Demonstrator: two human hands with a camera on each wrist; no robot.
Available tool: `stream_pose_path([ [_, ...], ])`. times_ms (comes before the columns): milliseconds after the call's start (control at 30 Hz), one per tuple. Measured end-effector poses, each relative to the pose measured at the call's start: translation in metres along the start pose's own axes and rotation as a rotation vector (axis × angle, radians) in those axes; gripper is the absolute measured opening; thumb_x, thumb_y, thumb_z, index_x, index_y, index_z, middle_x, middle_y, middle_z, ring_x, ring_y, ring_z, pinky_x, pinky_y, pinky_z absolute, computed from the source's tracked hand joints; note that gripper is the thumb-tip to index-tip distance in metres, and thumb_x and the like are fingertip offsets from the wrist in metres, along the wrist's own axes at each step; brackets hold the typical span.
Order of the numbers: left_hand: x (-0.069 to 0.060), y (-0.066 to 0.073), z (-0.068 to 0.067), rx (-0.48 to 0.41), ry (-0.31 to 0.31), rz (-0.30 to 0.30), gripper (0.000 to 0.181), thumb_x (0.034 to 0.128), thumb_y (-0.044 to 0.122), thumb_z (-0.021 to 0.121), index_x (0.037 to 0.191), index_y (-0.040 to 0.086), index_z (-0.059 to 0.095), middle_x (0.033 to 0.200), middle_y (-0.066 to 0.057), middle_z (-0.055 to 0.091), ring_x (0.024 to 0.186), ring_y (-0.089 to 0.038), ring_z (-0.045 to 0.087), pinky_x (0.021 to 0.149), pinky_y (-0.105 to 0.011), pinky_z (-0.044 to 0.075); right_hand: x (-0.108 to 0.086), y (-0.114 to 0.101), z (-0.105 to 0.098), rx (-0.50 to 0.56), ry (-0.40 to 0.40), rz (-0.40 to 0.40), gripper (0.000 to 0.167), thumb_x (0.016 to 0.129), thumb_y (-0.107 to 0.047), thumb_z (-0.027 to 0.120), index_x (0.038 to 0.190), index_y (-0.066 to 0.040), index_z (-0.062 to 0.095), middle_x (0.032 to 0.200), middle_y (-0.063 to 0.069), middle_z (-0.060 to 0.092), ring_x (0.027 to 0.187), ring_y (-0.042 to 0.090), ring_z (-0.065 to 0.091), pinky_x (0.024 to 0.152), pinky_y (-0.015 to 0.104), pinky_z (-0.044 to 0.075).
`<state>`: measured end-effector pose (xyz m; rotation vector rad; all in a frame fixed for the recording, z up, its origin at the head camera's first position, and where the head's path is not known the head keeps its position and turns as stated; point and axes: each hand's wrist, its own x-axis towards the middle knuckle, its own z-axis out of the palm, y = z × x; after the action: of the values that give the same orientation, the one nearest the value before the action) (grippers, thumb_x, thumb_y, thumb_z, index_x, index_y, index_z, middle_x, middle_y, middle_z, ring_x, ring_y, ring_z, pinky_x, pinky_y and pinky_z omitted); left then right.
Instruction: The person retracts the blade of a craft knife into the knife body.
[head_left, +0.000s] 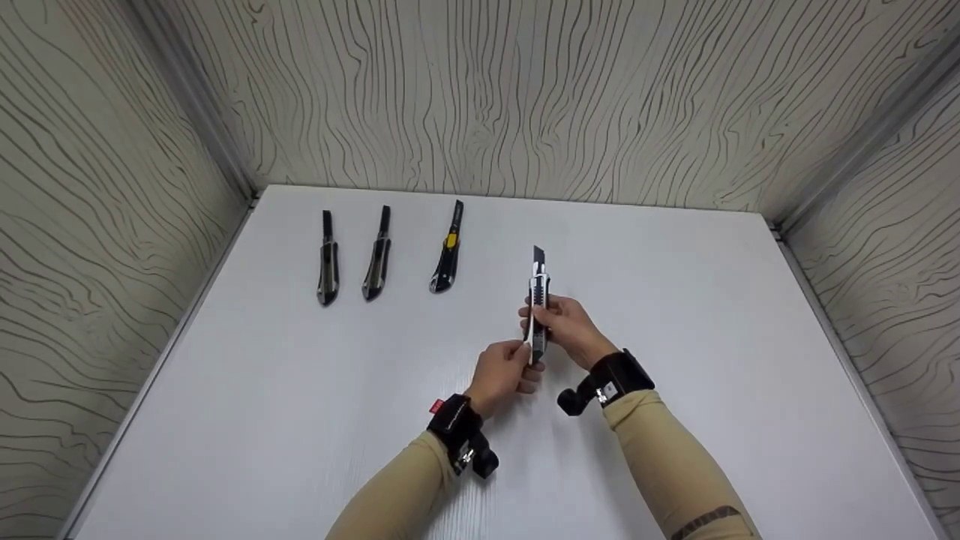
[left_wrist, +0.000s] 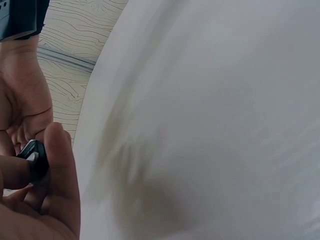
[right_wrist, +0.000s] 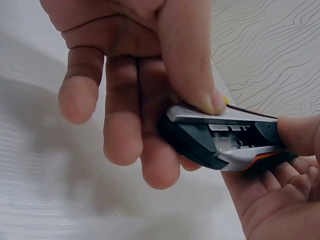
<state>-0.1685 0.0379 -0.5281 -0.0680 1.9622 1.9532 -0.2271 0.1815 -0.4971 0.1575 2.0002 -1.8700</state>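
A silver and black utility knife (head_left: 538,296) is held off the table, its blade out and pointing toward the back wall. My right hand (head_left: 574,330) grips the middle of its handle, thumb lying along the top face. At the tail end, my left hand (head_left: 501,377) pinches the handle. Seen from the right wrist, the left thumb presses on the tail while several left fingers (right_wrist: 122,135) hang below; the knife handle (right_wrist: 240,137) shows orange trim. In the left wrist view only the dark tail (left_wrist: 37,160) shows between the fingers; the blade is hidden.
Three more utility knives lie in a row at the back left of the white table (head_left: 300,420): two black and grey ones (head_left: 328,262) (head_left: 377,259), and a black one with a yellow slider (head_left: 448,251). Wood-patterned panels (head_left: 480,97) enclose the table's back and sides.
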Motion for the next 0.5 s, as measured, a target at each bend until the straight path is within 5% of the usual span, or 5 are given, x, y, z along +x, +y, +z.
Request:
stream_pose_path([
  [233,-0.0003,0.0019,-0.0007,-0.002,0.0,-0.006,0.031,0.1027,0.016,0.045,0.108,-0.007,0.064,0.095,-0.023,0.071,0.068,-0.016,0.066,0.064,-0.033,0.061,0.0013,0.002,0.0001,-0.003,-0.009,0.005,0.039,0.1,-0.008,0.05,0.137,0.006,0.045,0.132,0.022,0.059,0.106,0.017,0.064,0.101,0.038,0.049],
  [500,-0.0011,0.001,-0.0017,-0.017,0.006,-0.004,0.031,0.1026,0.018,0.045,0.106,-0.006,0.065,0.094,-0.022,0.072,0.066,-0.015,0.066,0.064,-0.034,0.062,0.0012,0.0044,-0.001,0.002,-0.034,-0.008,0.041,0.099,-0.004,0.052,0.137,0.007,0.043,0.131,0.021,0.059,0.102,0.014,0.065,0.098,0.033,0.051],
])
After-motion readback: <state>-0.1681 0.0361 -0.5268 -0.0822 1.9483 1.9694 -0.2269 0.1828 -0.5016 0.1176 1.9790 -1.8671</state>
